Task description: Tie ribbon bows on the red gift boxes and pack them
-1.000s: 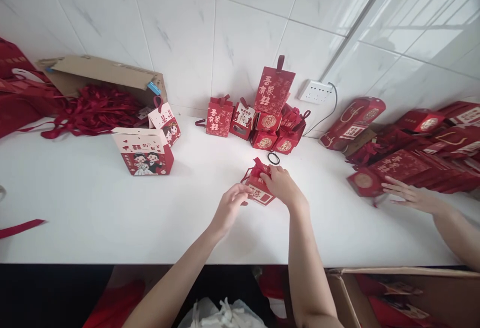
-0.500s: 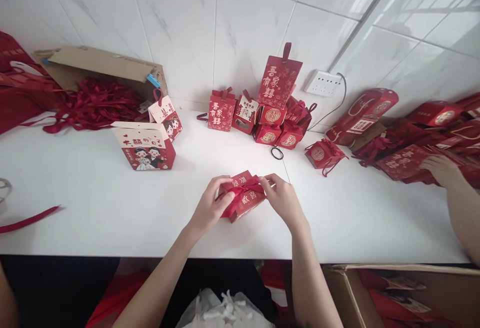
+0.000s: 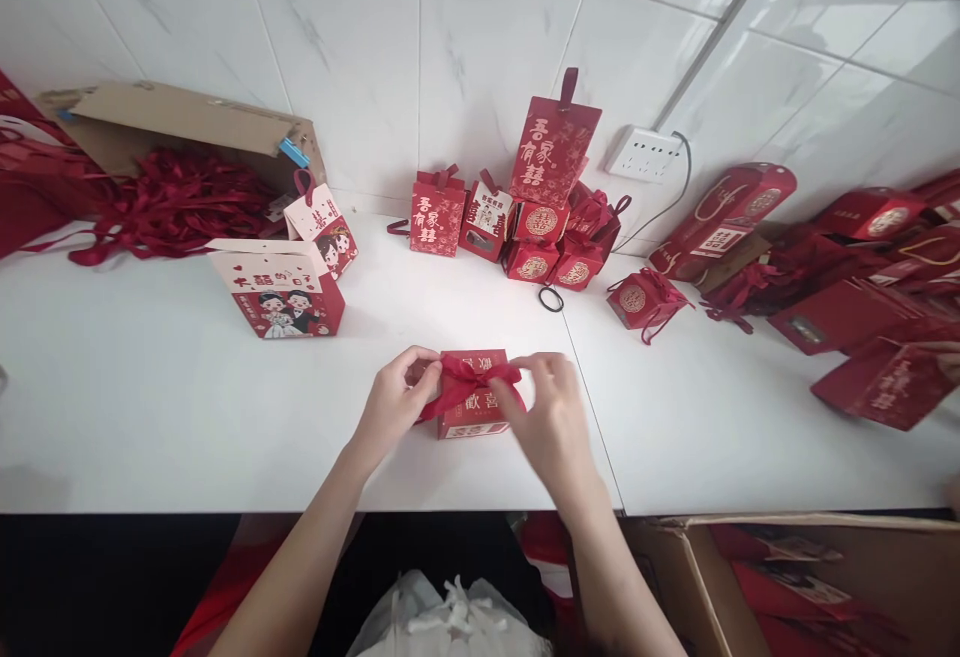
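Observation:
On the white table right in front of me lies a small red gift box [image 3: 474, 430] with gold characters on top. A dark red ribbon [image 3: 457, 395] crosses it and is tied in a bow at the middle. My left hand [image 3: 394, 392] pinches the bow's left loop between thumb and fingertips. At the opposite side, my right hand [image 3: 556, 422], slightly blurred, has its thumb and index finger closed on the bow's right loop. The right hand's remaining fingers are curled and partly hidden.
Finished-looking red boxes [image 3: 536, 222] are stacked by the tiled wall, near a black ring [image 3: 550, 299]. A cartoon-couple box [image 3: 289, 307] and a carton [image 3: 180, 122] of ribbons stand left. At right, a co-worker's hand [image 3: 949, 362] holds a red box [image 3: 892, 387] beside a pile.
The small box has turned to lie squarer to me, and the bow's loops are spread wider. The co-worker's hand has drawn a red box off the pile toward the right edge.

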`<state>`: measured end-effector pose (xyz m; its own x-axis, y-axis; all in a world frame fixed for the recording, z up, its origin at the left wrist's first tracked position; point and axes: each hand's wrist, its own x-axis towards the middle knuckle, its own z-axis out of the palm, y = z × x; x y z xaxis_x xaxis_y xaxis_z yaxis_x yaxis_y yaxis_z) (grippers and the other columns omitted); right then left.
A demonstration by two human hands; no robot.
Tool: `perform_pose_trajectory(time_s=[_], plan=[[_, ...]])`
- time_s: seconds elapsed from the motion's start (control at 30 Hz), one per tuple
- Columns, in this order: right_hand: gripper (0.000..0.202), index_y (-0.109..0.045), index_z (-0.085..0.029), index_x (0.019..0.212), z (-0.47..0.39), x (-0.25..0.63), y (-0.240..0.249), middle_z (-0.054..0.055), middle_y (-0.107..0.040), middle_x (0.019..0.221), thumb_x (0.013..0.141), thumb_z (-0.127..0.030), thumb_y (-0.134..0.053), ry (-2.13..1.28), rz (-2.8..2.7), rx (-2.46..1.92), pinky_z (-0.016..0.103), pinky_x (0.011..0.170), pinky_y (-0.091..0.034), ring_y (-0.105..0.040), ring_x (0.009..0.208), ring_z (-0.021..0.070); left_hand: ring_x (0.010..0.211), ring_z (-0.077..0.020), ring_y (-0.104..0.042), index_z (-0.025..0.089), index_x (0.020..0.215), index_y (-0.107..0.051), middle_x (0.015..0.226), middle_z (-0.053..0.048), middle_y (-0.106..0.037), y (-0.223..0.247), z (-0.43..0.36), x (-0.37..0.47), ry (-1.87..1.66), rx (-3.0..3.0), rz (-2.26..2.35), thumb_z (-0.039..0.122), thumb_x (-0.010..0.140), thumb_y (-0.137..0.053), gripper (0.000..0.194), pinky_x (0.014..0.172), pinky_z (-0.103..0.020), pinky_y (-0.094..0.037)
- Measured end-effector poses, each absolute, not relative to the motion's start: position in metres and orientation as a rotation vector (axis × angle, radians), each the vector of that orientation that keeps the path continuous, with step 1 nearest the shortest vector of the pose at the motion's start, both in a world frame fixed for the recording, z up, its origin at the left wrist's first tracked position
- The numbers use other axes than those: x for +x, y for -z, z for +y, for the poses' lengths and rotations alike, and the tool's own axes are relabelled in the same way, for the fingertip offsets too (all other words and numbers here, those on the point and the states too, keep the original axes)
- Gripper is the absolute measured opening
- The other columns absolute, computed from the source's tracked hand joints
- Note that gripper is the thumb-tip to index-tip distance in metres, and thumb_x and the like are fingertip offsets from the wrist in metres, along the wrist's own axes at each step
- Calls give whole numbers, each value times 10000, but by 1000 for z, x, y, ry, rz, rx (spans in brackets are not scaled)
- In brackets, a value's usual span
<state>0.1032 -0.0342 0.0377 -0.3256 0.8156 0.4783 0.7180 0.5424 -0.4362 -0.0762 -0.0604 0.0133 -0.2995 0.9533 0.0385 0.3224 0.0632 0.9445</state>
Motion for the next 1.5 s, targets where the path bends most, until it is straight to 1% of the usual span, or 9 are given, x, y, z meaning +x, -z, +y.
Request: perform_pose_trajectory(time_s=[0.13, 0.23, 0.3, 0.43, 0.7, 0.83, 1.07, 1.37, 1.5], plan=[[264, -588, -171, 942, -54, 71, -20, 137, -594, 1044, 751, -328, -684, -24, -2427, -731, 387, 729, -443, -537, 923, 257, 733, -159, -580, 209, 859, -589, 839, -5, -635, -22, -56, -80, -1282, 1373, 1755, 330, 827, -480, 166, 682, -271, -459], [66, -597, -173, 838, -59, 59, -5, 94, -625, 1028, 785, -162, -635, 142, -2345, -721, 363, 735, -407, -536, 960, 240, 887, -178, -573, 214, 904, -583, 948, -18, -621, -33, -55, -79, -1306, 1586, 1760, 230, 822, -437, 168, 802, -299, -453], [63, -602, -175, 795, -59, 58, 2, 61, -646, 941, 806, -113, -596, 133, -2233, -711, 331, 715, -396, -547, 902, 203, 991, -189, -542, 220, 947, -589, 1023, -26, -597, -39, -53, -78, -1225, 1778, 1659, 216, 825, -436, 195, 892, -323, -426], [79, -621, -186, 832, -58, 65, 8, 27, -648, 811, 805, -112, -612, 49, -2123, -589, 300, 702, -403, -554, 808, 156, 1051, -207, -497, 239, 907, -623, 1046, -21, -587, -42, -47, -75, -913, 1996, 1498, 291, 848, -477, 166, 933, -347, -406], [194, -583, -193, 1038, -56, 75, 16, 28, -670, 895, 850, -149, -568, 2, -2183, -517, 317, 763, -428, -577, 876, 161, 1077, -232, -466, 239, 814, -628, 1053, -27, -578, -37, -39, -73, -829, 2013, 1467, 296, 824, -513, 129, 945, -389, -404], [203, -614, -216, 936, -55, 74, 16, -9, -670, 809, 824, -55, -557, -20, -2098, -491, 285, 737, -432, -586, 834, 129, 1061, -232, -483, 235, 769, -625, 1068, -34, -567, -35, -39, -69, -850, 1973, 1475, 270, 808, -510, 126, 954, -401, -398], [188, -653, -236, 821, -54, 72, 23, -22, -653, 729, 818, -68, -568, -47, -2048, -451, 289, 741, -439, -586, 796, 124, 1036, -222, -510, 227, 737, -630, 1084, -32, -553, -27, -39, -67, -922, 1875, 1467, 291, 803, -517, 146, 949, -386, -405], [168, -646, -269, 813, -54, 73, 27, -60, -667, 690, 822, -111, -587, -87, -2113, -434, 318, 836, -409, -608, 764, 106, 1037, -216, -517, 222, 729, -634, 1086, -37, -545, -21, -36, -69, -953, 1830, 1446, 336, 803, -540, 166, 940, -366, -417], [138, -612, -247, 939, -56, 84, 11, -10, -670, 779, 839, -183, -542, -264, -2097, -371, 355, 825, -436, -608, 811, 146, 1030, -219, -517, 219, 730, -640, 1080, -46, -547, -17, -35, -69, -968, 1821, 1447, 338, 798, -541, 169, 953, -378, -415]])
